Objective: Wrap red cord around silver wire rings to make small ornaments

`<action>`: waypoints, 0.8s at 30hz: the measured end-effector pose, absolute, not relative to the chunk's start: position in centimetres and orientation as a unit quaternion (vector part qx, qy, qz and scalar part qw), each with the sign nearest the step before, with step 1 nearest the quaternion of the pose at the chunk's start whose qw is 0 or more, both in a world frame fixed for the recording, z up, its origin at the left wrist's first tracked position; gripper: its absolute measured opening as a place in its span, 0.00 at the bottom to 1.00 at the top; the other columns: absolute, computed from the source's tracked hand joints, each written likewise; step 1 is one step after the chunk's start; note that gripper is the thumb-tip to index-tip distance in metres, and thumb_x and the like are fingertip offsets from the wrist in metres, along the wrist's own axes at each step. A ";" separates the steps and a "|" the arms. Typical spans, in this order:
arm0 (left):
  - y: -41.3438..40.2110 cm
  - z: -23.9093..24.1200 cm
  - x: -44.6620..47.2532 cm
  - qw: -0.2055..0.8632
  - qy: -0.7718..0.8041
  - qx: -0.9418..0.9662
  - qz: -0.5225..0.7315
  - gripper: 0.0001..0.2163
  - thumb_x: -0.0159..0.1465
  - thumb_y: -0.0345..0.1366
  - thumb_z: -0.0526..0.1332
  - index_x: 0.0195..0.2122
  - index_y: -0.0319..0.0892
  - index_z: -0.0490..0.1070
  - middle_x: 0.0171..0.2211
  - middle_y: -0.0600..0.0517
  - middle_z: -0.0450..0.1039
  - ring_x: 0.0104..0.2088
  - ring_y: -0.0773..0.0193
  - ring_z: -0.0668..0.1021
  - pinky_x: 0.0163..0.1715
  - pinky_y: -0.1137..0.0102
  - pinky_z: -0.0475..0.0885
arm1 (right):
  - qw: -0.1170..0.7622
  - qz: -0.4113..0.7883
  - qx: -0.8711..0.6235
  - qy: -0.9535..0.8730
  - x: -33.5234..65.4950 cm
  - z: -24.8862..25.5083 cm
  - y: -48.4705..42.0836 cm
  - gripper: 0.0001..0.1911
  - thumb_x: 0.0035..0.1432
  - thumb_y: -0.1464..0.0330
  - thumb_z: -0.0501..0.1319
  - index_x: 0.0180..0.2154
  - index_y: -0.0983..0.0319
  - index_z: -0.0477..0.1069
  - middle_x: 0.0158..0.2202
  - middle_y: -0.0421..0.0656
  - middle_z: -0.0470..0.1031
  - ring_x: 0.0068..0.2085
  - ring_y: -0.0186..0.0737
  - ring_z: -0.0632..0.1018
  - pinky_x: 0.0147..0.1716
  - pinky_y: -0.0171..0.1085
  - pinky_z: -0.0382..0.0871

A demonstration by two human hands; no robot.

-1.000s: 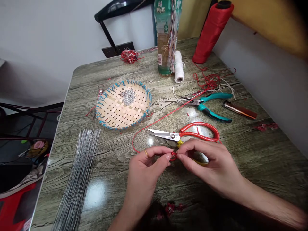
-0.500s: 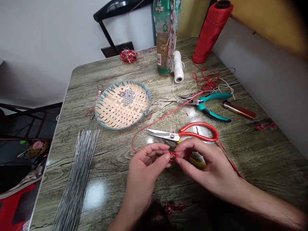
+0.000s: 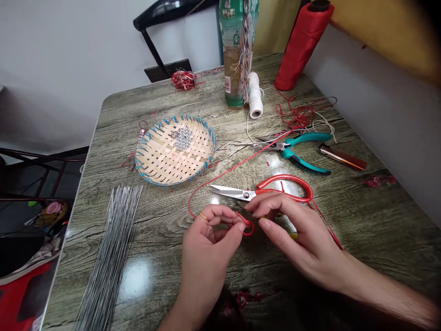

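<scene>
A small loop of red cord (image 3: 249,228) is pinched between the thumb and fingers of my left hand (image 3: 212,248). From there the cord runs away over the table toward a red tangle. My right hand (image 3: 296,234) is just right of the loop, thumb and fingers apart, with nothing visible between them. Behind the hands lie red-handled scissors (image 3: 285,181), blades pointing left; my right hand partly covers their handles. Something yellow shows beneath that hand, mostly hidden.
Teal-handled pliers (image 3: 303,161) and a lighter (image 3: 342,157) lie at right, near tangled red cord (image 3: 301,117). A woven basket (image 3: 161,161) holds small silvery pieces. Thin metal wires (image 3: 110,257) lie at left. A bottle (image 3: 234,59), white spool (image 3: 255,96) and red spool (image 3: 305,46) stand behind.
My right hand has let go of the red loop and drawn slightly right, its fingers parting. My left hand still pinches the cord, and the loop now shows more fully.
</scene>
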State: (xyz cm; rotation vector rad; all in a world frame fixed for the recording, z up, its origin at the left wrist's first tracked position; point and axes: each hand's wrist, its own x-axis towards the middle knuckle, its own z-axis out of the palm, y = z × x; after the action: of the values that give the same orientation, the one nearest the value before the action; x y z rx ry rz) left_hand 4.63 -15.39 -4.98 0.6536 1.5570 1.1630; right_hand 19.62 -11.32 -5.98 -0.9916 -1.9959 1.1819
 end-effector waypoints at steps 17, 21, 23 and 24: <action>-15.5 -5.1 4.4 0.550 0.620 0.249 0.501 0.04 0.51 0.28 0.68 0.26 0.41 0.73 0.25 0.56 0.76 0.28 0.70 0.77 0.30 0.79 0.72 | 0.312 0.441 -0.397 -0.742 19.7 -6.2 -11.3 0.04 0.58 0.73 0.60 0.34 0.60 0.71 0.30 0.39 0.76 0.31 0.33 0.76 0.30 0.33 0.69; -15.4 -5.2 4.2 0.610 0.574 0.199 0.508 0.01 0.54 0.30 0.66 0.28 0.40 0.76 0.27 0.54 0.77 0.29 0.70 0.77 0.29 0.79 0.73 | 0.359 0.413 -0.402 -0.734 19.8 -6.4 -11.3 0.04 0.56 0.75 0.61 0.35 0.60 0.72 0.31 0.39 0.77 0.31 0.34 0.77 0.32 0.33 0.70; -15.5 -5.2 4.1 0.622 0.568 0.189 0.506 0.02 0.54 0.30 0.67 0.29 0.40 0.77 0.28 0.54 0.77 0.29 0.70 0.77 0.29 0.79 0.74 | 0.374 0.407 -0.393 -0.735 19.9 -6.4 -11.3 0.06 0.56 0.76 0.61 0.36 0.60 0.71 0.32 0.39 0.77 0.32 0.33 0.77 0.33 0.33 0.70; -15.5 -5.2 4.0 0.625 0.568 0.187 0.501 0.03 0.53 0.30 0.67 0.29 0.41 0.77 0.28 0.54 0.77 0.30 0.70 0.77 0.29 0.79 0.74 | 0.379 0.406 -0.389 -0.735 19.9 -6.5 -11.4 0.07 0.56 0.77 0.61 0.37 0.60 0.71 0.32 0.39 0.77 0.33 0.33 0.77 0.33 0.33 0.70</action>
State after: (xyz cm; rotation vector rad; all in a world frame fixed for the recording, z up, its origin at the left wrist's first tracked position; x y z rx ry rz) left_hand 4.02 -15.51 -5.24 0.4293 1.3040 1.1504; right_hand 19.90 -11.38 -6.46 -0.9938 -1.8778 1.0372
